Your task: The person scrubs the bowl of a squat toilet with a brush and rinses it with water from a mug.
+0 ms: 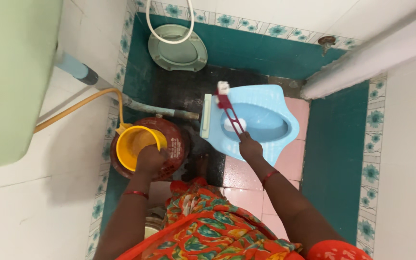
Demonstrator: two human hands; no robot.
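Brush over the blue squat toilet
Light, stiff; right hand grips its handle end. Left hand holds the yellow mug.

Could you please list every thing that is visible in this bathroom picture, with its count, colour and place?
Squat toilet pan: one, light blue, floor centre.
Long-handled toilet brush: one, dark red with white bristles, over the pan.
Round plastic mug: one, yellow, inside the bucket.
Plastic bucket: one, dark red, floor left.
Toilet seat lid: one, pale green, top.
Hose: one, yellow, left wall.
Cistern: one, pale green, upper left.
Left hand: one, holding the mug.
Right hand: one, gripping the brush.
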